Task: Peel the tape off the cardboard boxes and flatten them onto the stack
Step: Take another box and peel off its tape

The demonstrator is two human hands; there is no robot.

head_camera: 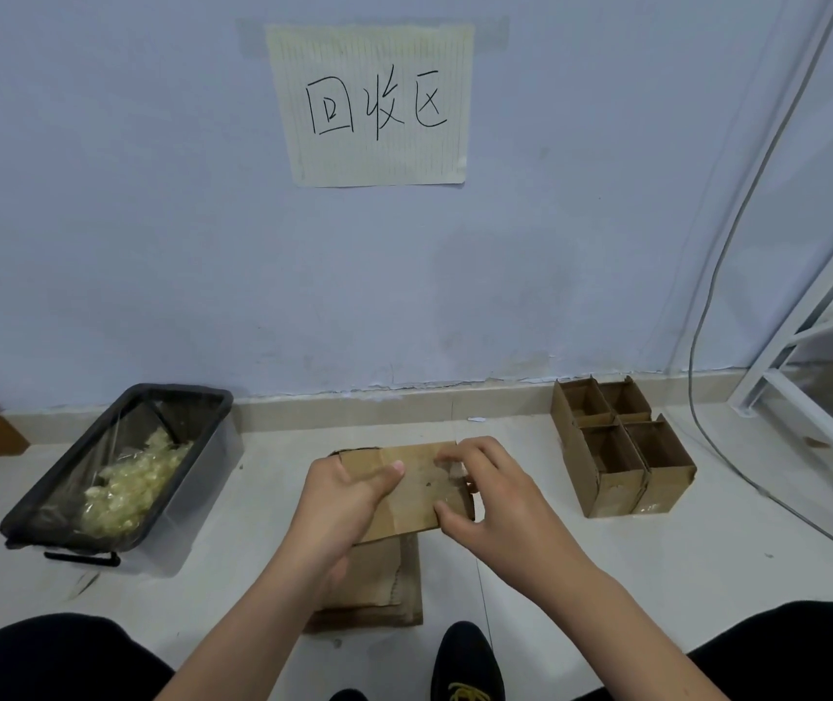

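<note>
So, nearest me the stack (pixel 368 594) already has a few flattened pieces, lying just under my hands. Above it I've got a box (pixel 411 490): left hand (pixel 341 503) grips its left side, thumb on top, while the right hand (pixel 495 490) pinches a scrap of tape (pixel 452 470) near the right end. Left of the stack, the bin (pixel 116 468) holds lots of peeled tape. Farther right, four boxes (pixel 621 452) by the wall still wait, so I'd guess we're somewhere midway.
</note>
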